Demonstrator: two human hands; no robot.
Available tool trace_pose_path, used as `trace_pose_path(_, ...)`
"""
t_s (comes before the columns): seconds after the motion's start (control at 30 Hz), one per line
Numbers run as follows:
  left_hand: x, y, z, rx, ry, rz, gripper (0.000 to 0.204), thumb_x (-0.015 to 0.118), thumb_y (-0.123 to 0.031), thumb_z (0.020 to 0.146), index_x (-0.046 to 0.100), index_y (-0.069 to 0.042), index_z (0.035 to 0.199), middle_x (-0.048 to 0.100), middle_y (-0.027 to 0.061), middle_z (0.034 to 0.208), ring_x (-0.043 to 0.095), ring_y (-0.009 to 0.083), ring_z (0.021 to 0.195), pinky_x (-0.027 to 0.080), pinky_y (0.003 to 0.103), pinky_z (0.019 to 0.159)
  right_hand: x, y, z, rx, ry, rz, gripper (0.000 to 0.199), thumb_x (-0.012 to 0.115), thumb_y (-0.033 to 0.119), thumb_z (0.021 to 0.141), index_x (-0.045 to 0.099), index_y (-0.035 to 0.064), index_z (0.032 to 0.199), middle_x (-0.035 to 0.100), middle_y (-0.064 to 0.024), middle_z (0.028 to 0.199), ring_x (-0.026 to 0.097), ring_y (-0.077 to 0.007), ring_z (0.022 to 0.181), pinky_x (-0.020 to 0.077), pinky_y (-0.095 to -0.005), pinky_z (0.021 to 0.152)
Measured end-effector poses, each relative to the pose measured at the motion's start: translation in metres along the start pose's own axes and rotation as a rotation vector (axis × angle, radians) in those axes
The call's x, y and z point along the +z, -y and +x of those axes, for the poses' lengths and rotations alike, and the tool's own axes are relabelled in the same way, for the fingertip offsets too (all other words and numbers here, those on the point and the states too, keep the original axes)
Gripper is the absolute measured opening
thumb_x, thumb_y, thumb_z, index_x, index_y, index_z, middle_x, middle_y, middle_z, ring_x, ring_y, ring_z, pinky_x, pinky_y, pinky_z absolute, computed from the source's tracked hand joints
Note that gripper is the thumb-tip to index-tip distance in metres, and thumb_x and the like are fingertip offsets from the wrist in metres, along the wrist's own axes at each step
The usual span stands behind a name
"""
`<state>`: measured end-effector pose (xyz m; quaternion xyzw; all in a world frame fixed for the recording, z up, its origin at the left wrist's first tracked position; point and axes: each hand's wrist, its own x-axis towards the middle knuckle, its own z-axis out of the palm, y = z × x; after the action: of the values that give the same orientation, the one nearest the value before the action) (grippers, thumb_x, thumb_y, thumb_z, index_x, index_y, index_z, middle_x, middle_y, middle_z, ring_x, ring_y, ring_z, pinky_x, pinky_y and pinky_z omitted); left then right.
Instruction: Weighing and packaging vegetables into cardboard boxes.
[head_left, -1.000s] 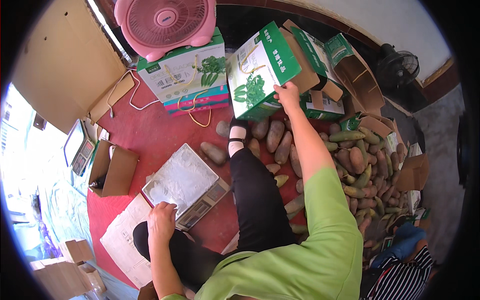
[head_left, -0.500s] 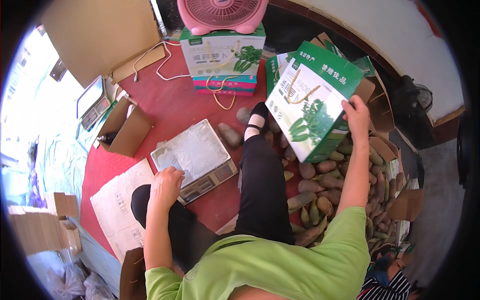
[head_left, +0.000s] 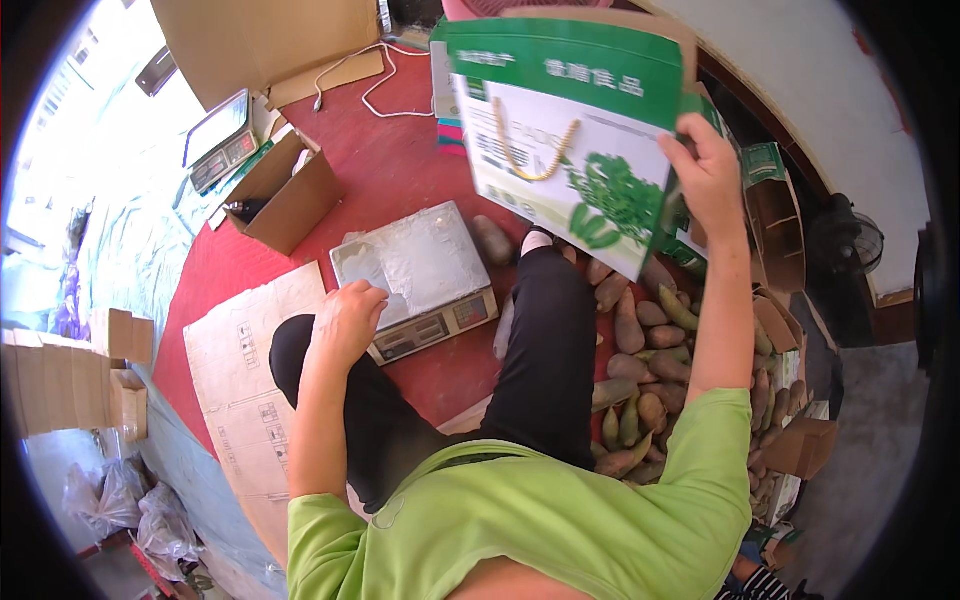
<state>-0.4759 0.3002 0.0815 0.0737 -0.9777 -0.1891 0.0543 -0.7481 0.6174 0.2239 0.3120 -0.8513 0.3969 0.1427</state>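
Observation:
My right hand (head_left: 708, 175) grips the right edge of a green and white carton (head_left: 640, 190) with a yellow rope handle and a picture of green radishes. The carton is tilted in the air, its top flap turned up, over the far end of the radish pile. Near the front left corner of a flat weighing scale (head_left: 410, 262) is my left hand (head_left: 350, 318), above my knee. Its fingers are loosely bent and slightly apart, with nothing visible in them. The scale's pan bears a crumpled clear film.
Many radishes (head_left: 650, 395) lie heaped at the right beside my leg. An open brown box (head_left: 290, 215) and a second scale (head_left: 220, 140) stand at the far left. Flattened cardboard (head_left: 250, 370) lies on the red floor covering. A black fan (head_left: 845, 235) is at the right.
My right hand has raised the carton and swung it leftward and away, now covering much of the stacked boxes and pink fan. My left hand stays by the scale. The whole view has shifted.

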Motion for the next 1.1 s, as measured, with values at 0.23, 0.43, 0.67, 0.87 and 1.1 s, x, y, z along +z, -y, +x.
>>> trace_pose_path(0.23, -0.003, 0.007, -0.009, -0.023, -0.040, -0.044, 0.011, 0.060, -0.013, 0.081, 0.067, -0.006, 0.087, 0.060, 0.0113, 0.081, 0.059, 0.0303, 0.082, 0.047, 0.040, 0.073, 0.111, 0.013, -0.001, -0.135, 0.193, 0.486, 0.011, 0.064, 0.004, 0.082, 0.057, 0.0002, 0.089, 0.055, -0.0007, 0.080, 0.048, -0.0088, 0.072, 0.0405, -0.0230, 0.064)
trace_pose_path(0.43, -0.008, 0.010, -0.012, -0.041, -0.036, -0.004, 0.012, 0.060, -0.014, 0.081, 0.066, -0.005, 0.087, 0.060, 0.0123, 0.081, 0.059, 0.0317, 0.082, 0.047, 0.040, 0.073, 0.168, -0.013, -0.032, 0.018, 0.522, 0.431, 0.015, 0.064, 0.001, 0.077, 0.058, -0.0001, 0.090, 0.055, -0.0028, 0.079, 0.052, -0.0116, 0.072, 0.0431, -0.0257, 0.067)
trace_pose_path(0.67, -0.006, 0.013, -0.015, 0.024, -0.108, -0.022, 0.012, 0.061, -0.015, 0.082, 0.065, -0.005, 0.087, 0.059, 0.0118, 0.081, 0.058, 0.0324, 0.081, 0.047, 0.041, 0.071, 0.177, -0.044, -0.061, 0.097, 0.818, 0.256, 0.026, 0.066, -0.001, 0.073, 0.063, 0.0030, 0.098, 0.061, -0.0077, 0.102, 0.060, -0.0202, 0.088, 0.0469, -0.0304, 0.079)
trace_pose_path(0.87, -0.021, 0.004, -0.014, 0.148, -0.476, 0.063, 0.034, 0.071, -0.014, 0.073, 0.064, -0.012, 0.107, 0.060, 0.0040, 0.097, 0.058, 0.0241, 0.093, 0.044, 0.038, 0.085, 0.176, -0.050, -0.068, 0.131, 0.774, 0.381, 0.028, 0.066, 0.000, 0.075, 0.063, 0.0031, 0.103, 0.062, -0.0047, 0.106, 0.059, -0.0147, 0.092, 0.0460, -0.0275, 0.082)
trace_pose_path(1.1, -0.021, 0.006, -0.014, -0.087, -0.558, 0.291, 0.053, 0.073, -0.010, 0.067, 0.058, -0.016, 0.118, 0.057, 0.0044, 0.103, 0.053, 0.0244, 0.103, 0.035, 0.041, 0.097, 0.156, -0.076, -0.087, 0.485, 0.584, 0.573, 0.022, 0.062, 0.007, 0.083, 0.064, 0.0064, 0.105, 0.063, 0.0009, 0.085, 0.056, -0.0063, 0.077, 0.0432, -0.0200, 0.068)
